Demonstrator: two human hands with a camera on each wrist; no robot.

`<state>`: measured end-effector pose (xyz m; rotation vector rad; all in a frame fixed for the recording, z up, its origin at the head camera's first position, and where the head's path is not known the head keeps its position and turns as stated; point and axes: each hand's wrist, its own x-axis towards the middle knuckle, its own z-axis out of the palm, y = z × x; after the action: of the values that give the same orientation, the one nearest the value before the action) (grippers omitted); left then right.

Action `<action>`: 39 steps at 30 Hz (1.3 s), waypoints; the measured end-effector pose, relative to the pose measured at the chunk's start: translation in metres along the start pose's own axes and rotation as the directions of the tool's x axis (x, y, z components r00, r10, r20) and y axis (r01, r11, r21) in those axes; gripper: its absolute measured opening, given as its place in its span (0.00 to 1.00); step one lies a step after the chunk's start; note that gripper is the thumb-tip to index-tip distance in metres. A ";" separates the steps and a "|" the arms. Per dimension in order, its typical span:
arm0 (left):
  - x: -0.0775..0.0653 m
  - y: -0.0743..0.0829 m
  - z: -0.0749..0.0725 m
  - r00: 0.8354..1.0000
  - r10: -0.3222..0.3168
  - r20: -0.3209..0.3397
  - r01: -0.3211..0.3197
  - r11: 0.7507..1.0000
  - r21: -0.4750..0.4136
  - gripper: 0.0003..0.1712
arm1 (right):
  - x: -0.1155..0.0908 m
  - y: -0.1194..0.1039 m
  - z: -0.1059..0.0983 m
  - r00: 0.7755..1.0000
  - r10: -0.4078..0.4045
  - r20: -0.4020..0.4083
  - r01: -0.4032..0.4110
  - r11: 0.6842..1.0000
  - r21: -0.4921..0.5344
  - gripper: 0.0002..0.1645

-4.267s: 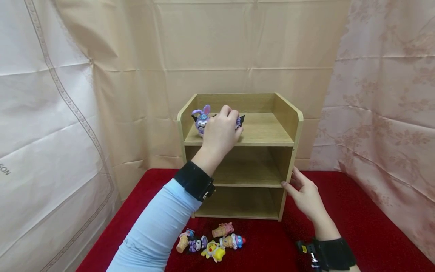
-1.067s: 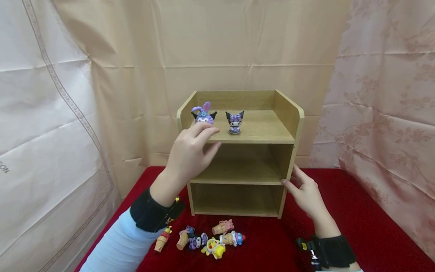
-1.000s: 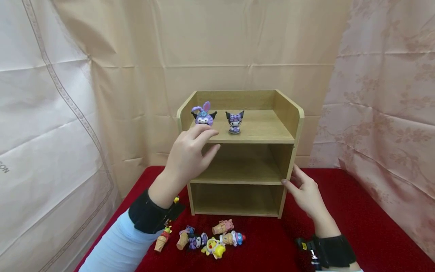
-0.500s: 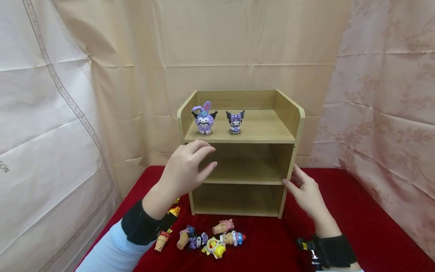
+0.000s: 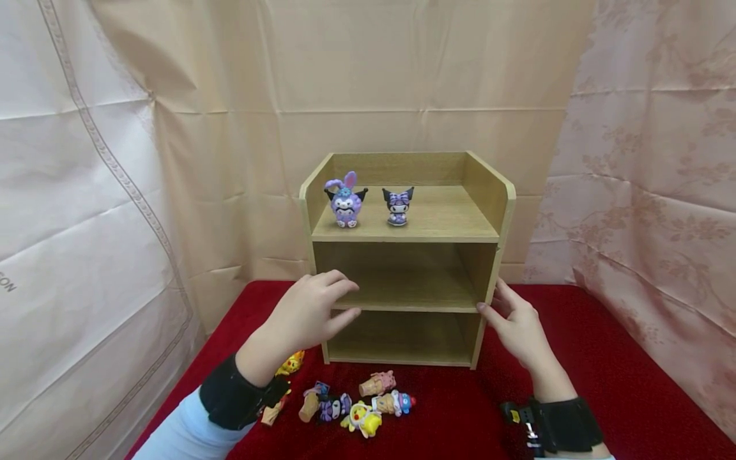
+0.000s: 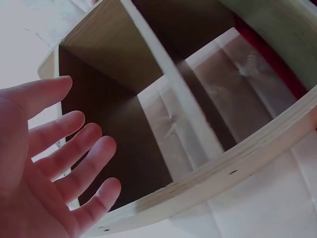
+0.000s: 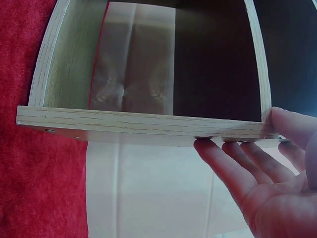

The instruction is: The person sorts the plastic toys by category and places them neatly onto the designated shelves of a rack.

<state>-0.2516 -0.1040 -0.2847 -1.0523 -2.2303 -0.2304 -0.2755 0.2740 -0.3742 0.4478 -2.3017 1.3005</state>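
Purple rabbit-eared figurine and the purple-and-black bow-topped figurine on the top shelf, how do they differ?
The purple rabbit-eared figurine looks taller than the purple-and-black bow-topped figurine. The rabbit-eared one has long rabbit ears; the bow-topped one wears a bow. Both are upright on the light wooden shelf.

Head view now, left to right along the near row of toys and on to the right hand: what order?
Partly hidden cone toy → blue-tipped cone toy → purple-and-black figure → yellow figure → red-tipped cone toy → right hand, holding the side edge of the shelf unit.
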 end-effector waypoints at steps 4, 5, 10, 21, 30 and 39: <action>-0.008 0.000 0.007 0.996 -0.039 0.079 0.040 0.999 -0.011 0.20 | 0.000 0.000 -0.001 1.000 0.009 -0.003 -0.009 1.000 -0.005 0.40; -0.010 0.000 0.009 0.994 -0.048 0.100 0.050 0.999 -0.014 0.20 | 0.000 -0.001 -0.001 1.000 0.009 -0.003 -0.009 1.000 -0.003 0.40; -0.018 0.000 0.017 0.974 -0.080 0.214 0.085 0.996 -0.017 0.21 | -0.001 -0.001 0.000 1.000 0.003 0.001 -0.003 1.000 0.008 0.40; -0.041 -0.001 0.037 0.907 -0.109 0.406 0.128 0.992 -0.021 0.22 | 0.000 0.002 0.000 1.000 0.023 0.005 -0.023 1.000 -0.003 0.40; -0.051 -0.004 0.043 0.827 -0.120 0.549 0.202 0.975 -0.092 0.22 | -0.001 0.001 0.000 1.000 0.013 0.005 -0.013 1.000 0.002 0.40; -0.059 -0.009 0.052 0.747 -0.138 0.650 0.288 0.949 -0.130 0.24 | -0.003 -0.016 -0.001 1.000 -0.001 0.008 0.001 1.000 0.002 0.40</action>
<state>-0.2556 -0.1254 -0.3608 -1.0987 -3.0148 -0.2536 -0.2651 0.2668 -0.3634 0.4550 -2.3067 1.3034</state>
